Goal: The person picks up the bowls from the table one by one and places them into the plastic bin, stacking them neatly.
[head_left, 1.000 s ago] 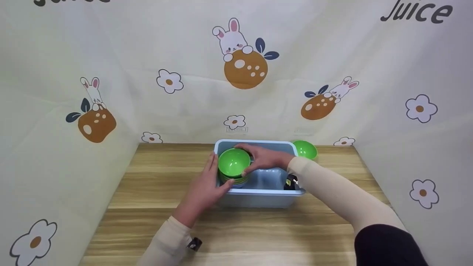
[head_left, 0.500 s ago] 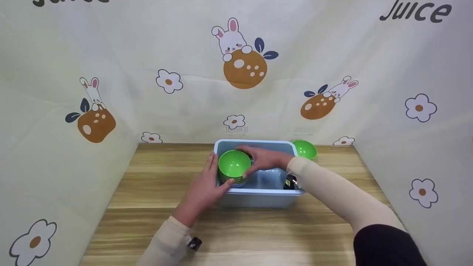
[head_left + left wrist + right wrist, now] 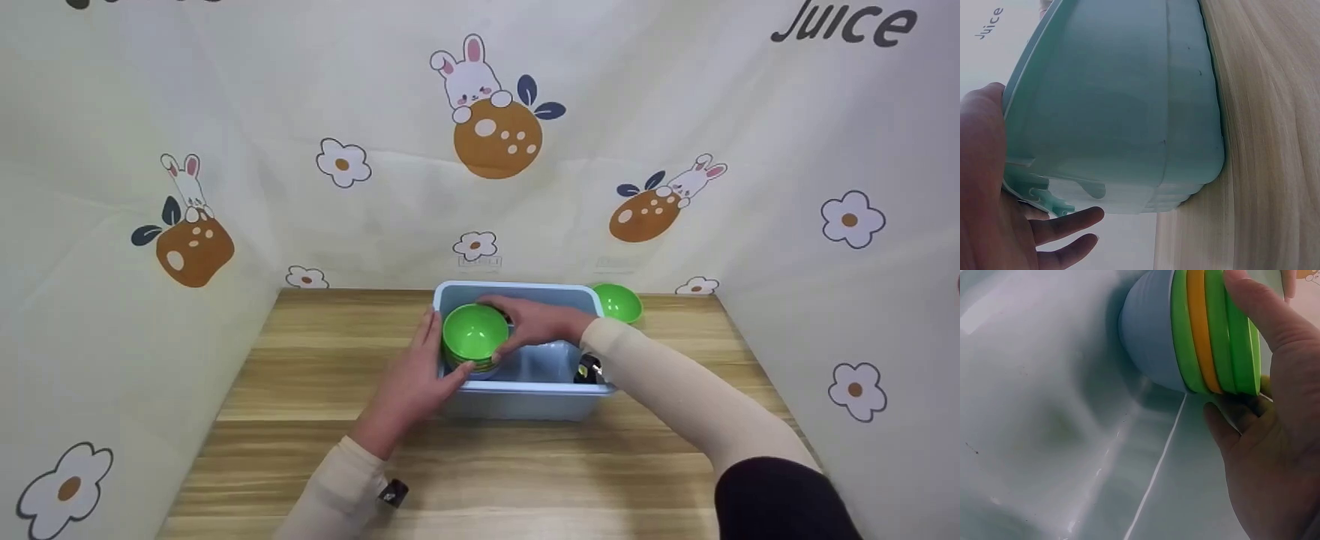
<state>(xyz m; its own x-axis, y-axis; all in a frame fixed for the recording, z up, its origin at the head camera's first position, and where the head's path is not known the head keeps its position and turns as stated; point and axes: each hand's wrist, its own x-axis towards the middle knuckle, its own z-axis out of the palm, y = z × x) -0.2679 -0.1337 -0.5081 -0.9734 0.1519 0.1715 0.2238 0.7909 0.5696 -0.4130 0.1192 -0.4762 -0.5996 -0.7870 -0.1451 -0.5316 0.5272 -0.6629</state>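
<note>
In the head view, a pale blue plastic bin (image 3: 525, 389) stands on the wooden table, with a stack of nested bowls at its left end. My right hand (image 3: 536, 321) reaches in and holds the top green bowl (image 3: 475, 331), thumb on the near side, fingers on the far side. The right wrist view shows an orange bowl (image 3: 1204, 332) between green ones, over a light blue bowl (image 3: 1148, 329) at the bottom. My left hand (image 3: 412, 386) grips the bin's left front corner, thumb over the front rim; in the left wrist view, two fingers (image 3: 1067, 225) extend below the handle.
Behind the bin's right back corner sits another green bowl (image 3: 619, 303). The wooden table (image 3: 315, 360) is enclosed by a printed cloth backdrop (image 3: 397, 217) at the back and both sides. A black wrist device (image 3: 589, 369) hangs inside the bin's right end.
Compared with one second ago, the top green bowl has settled slightly lower onto the stack, with my right thumb moving down a little. My left hand and the bin stay put.
</note>
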